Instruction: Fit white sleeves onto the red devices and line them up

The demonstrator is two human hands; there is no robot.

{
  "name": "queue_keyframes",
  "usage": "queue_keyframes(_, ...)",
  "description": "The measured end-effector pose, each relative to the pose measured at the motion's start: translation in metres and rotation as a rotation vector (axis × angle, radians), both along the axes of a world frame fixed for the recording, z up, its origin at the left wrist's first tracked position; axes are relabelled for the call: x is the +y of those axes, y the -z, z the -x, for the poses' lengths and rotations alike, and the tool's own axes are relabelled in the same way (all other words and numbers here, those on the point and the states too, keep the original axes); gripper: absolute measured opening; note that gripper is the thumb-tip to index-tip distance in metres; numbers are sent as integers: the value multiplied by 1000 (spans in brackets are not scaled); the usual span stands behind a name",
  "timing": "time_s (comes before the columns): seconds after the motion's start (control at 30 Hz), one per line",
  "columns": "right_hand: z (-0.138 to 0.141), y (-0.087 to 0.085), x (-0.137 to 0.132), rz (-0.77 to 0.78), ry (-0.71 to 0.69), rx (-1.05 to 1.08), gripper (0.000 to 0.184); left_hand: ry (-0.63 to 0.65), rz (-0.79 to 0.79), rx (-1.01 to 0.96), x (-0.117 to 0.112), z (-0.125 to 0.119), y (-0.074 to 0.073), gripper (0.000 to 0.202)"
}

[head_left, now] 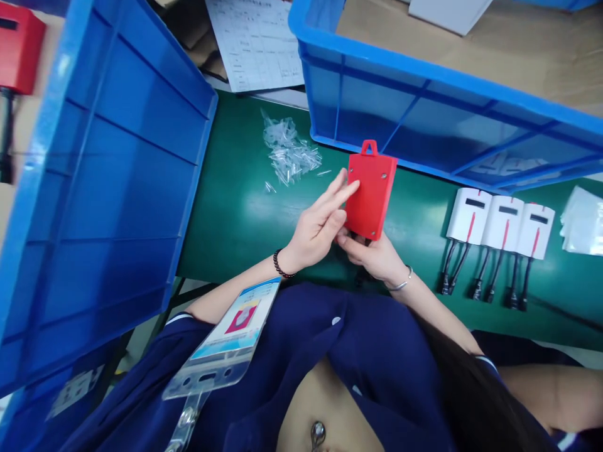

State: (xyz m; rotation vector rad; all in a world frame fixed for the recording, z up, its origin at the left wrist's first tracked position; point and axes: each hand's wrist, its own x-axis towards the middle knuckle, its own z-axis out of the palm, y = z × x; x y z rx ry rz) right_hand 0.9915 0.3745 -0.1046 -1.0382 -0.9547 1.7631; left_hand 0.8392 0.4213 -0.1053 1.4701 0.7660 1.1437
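Note:
A red flat case [370, 198] with a hanging loop on top and screws in its corners stands tilted up above the green table, its back towards me. My right hand [372, 256] grips its lower end from below, with the fingers partly hidden behind it. My left hand [320, 229] is at the case's left edge, fingers stretched out, one fingertip lying on the red back. Dark cable shows below the case, mostly hidden by my right hand. Beyond my left hand lies a pile of small clear plastic pieces [292, 154].
Three white-fronted devices [503, 225] with black cables lie in a row at right, near clear plastic bags [584, 220]. Blue crates stand at left [122, 157] and at the back [424, 119]. A printed sheet [259, 47] lies between them. Another person's arm [556, 392] shows lower right.

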Motion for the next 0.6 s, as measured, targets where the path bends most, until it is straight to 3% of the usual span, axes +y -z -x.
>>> queue_keyframes(0.13,-4,0,4,166,-282,354,37,25,172,-89,-2,-2,-9,70)
queue_keyframes(0.33,-8,2,3,200,-307,505,32,31,382,-98,-2,2,-20,73)
queue_keyframes(0.5,-8,2,0,131,-303,396,32,61,400,-137,1,3,-18,76)
queue_keyframes(0.6,-4,-2,-3,-15,-242,-74,35,98,348,-189,-1,0,-10,80)
